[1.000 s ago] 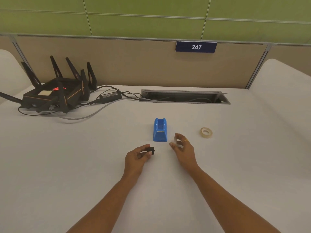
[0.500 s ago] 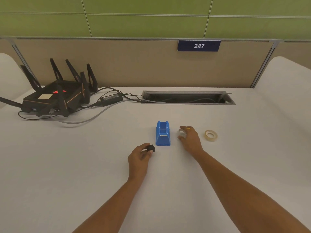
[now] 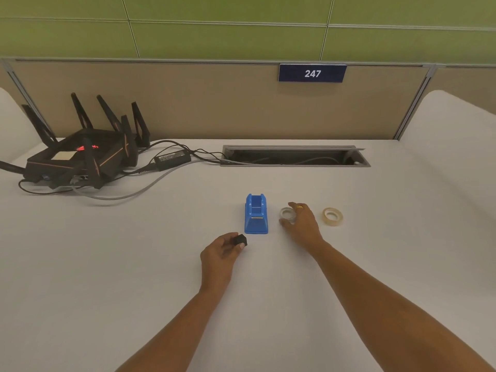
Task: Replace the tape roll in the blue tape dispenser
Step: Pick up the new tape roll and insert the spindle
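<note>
Two rolls flank the right side of the blue tape dispenser (image 3: 256,214), which stands empty at the centre of the frame on the white surface (image 3: 134,264). A second ago the right hand (image 3: 302,224) held the clear, nearly spent roll (image 3: 287,214) nearer the person; it has since carried it up and right, and now sets it down just beside the dispenser, fingers curled loosely round it. The fresh cream roll (image 3: 332,216) lies further right, untouched. Below the dispenser, the left hand (image 3: 221,251) pinches the small black spool core (image 3: 240,240). Judging by this, the old roll is being discarded and the new one comes next.
</note>
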`<state>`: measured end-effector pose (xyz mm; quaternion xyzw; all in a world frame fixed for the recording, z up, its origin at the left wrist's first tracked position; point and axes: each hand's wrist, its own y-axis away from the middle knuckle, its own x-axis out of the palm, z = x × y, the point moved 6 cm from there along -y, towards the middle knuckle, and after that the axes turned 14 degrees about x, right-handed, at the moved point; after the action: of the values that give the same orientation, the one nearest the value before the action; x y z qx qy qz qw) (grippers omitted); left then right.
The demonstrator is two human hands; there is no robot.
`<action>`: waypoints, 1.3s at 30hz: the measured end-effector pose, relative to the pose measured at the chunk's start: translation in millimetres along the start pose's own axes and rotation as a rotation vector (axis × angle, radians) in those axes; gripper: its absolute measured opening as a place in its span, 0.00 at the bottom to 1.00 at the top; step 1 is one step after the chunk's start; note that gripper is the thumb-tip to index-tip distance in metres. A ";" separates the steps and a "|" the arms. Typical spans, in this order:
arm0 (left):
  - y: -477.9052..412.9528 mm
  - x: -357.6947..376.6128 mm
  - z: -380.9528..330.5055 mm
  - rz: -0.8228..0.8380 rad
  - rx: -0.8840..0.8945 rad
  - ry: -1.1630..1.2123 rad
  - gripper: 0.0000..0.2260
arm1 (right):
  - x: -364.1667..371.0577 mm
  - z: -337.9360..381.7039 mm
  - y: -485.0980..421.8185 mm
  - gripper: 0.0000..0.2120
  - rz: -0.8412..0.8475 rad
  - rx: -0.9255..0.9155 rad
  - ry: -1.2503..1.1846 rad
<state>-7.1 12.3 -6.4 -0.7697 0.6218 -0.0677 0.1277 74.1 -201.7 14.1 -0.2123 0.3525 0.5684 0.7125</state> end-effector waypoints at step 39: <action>7.3 -2.0 -5.9 0.029 0.003 0.025 0.12 | -25.0 -15.3 73.2 0.20 -0.165 0.114 -0.421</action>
<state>-15.9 12.2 -2.8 -0.7595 0.6343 -0.0767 0.1221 -2.8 -209.6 29.7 -0.0763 0.2090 0.5191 0.8253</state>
